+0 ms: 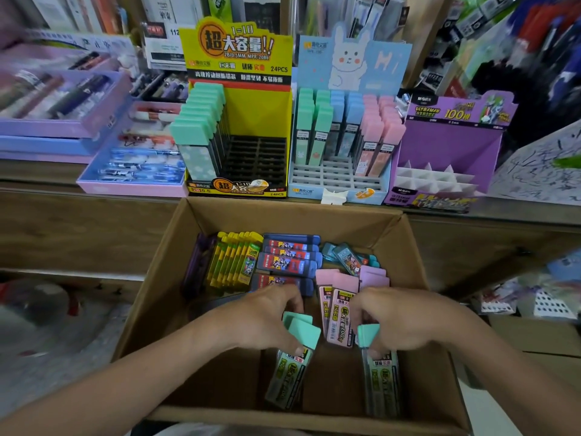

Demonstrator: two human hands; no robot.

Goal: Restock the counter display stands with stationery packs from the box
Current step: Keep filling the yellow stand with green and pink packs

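Note:
An open cardboard box (405,243) sits below the counter, holding yellow, dark blue, teal, lilac and pink lead-refill packs. My left hand (267,316) grips green-capped packs (294,366) near the box's front. My right hand (399,319) holds more green-capped packs (380,379) beside it. Pink packs (338,309) lie between the two hands. On the counter stand three displays: a yellow stand (239,51) with one row of green-capped packs at its left, a blue rabbit stand (352,64) partly filled with green, blue and pink packs, and a purple stand (452,146) with bare dividers.
Lilac and blue pen trays (132,158) lie on the counter to the left. Shelves of hanging stationery rise behind the stands. A wooden counter front (78,221) flanks the box. A scribbled paper sheet (540,171) leans at the right.

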